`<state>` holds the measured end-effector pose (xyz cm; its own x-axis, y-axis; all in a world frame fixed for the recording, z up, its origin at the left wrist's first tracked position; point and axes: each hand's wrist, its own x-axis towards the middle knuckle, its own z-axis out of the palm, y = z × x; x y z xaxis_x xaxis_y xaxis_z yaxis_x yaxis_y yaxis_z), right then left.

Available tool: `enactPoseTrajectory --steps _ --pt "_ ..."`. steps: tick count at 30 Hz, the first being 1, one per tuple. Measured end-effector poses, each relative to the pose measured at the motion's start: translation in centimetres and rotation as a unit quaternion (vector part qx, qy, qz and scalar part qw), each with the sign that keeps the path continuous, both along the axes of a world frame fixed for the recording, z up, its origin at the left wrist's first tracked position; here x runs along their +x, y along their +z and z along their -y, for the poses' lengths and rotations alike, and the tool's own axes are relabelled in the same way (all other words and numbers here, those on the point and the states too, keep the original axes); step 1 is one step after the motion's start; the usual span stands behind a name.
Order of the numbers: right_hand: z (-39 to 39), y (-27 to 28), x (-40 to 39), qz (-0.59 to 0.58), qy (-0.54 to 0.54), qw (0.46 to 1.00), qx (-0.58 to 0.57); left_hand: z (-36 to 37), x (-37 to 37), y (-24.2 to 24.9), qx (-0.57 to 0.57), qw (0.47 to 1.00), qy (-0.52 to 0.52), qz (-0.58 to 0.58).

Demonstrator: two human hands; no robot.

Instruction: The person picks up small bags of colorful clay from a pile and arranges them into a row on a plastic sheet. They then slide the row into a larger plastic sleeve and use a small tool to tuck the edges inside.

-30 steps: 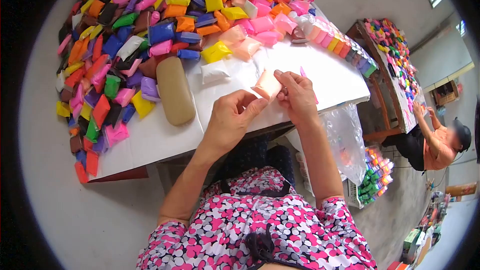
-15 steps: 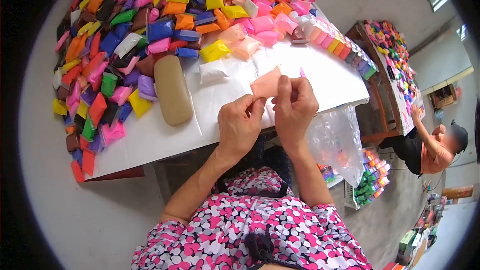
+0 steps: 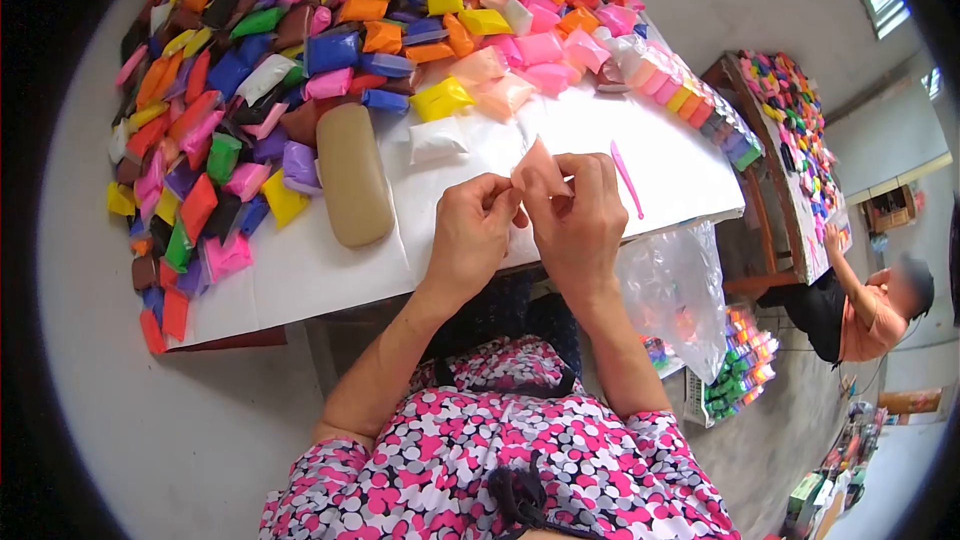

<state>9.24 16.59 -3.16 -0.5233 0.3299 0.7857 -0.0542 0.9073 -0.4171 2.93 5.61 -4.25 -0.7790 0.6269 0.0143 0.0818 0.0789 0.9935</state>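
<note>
Peach clay packet (image 3: 537,172) pinched between my left hand (image 3: 470,235) and right hand (image 3: 577,225), centre frame; opening step; next needs firm tear along edge.

Peach packet (image 3: 537,172): small, soft, flat plastic pouch, pale salmon colour, slightly glossy. Held up off the white table top, near its front edge, tilted with one corner pointing up and away. Lower part hidden behind fingertips; only the upper, roughly triangular portion shows. Pinched from the left side by the left hand (image 3: 470,235) and from the right side by the right hand (image 3: 578,225), both sets of fingertips touching it. Whether it is sealed cannot be told.
</note>
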Motion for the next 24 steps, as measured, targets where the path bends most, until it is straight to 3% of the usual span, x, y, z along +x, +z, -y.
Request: enactPoseTrajectory --steps 2,6,10,13,17,24 --pt "-0.1 -0.5 -0.3 0.019 -0.011 1.0 0.005 0.5 -0.5 0.1 -0.07 0.99 -0.006 -0.121" --pt "-1.5 -2.3 -1.2 0.06 -0.038 0.997 0.01 3.7 -3.1 3.9 -0.093 0.937 0.061 -0.332" --pt "-1.4 -2.2 -0.7 0.078 -0.024 0.996 -0.042 3.5 -9.3 5.5 -0.18 0.856 -0.027 -0.485" --pt "-1.5 -1.9 -0.5 0.121 -0.028 0.99 -0.07 2.0 -11.7 2.8 -0.272 0.806 -0.153 -0.503" --pt "-1.5 -1.7 0.2 0.193 -0.04 0.978 -0.069 1.3 -10.8 2.3 -0.281 0.815 -0.108 -0.495" --pt "0.1 -1.0 -2.4 0.22 0.027 0.975 -0.024 3.7 -11.1 3.5 -0.24 0.838 -0.091 -0.481"
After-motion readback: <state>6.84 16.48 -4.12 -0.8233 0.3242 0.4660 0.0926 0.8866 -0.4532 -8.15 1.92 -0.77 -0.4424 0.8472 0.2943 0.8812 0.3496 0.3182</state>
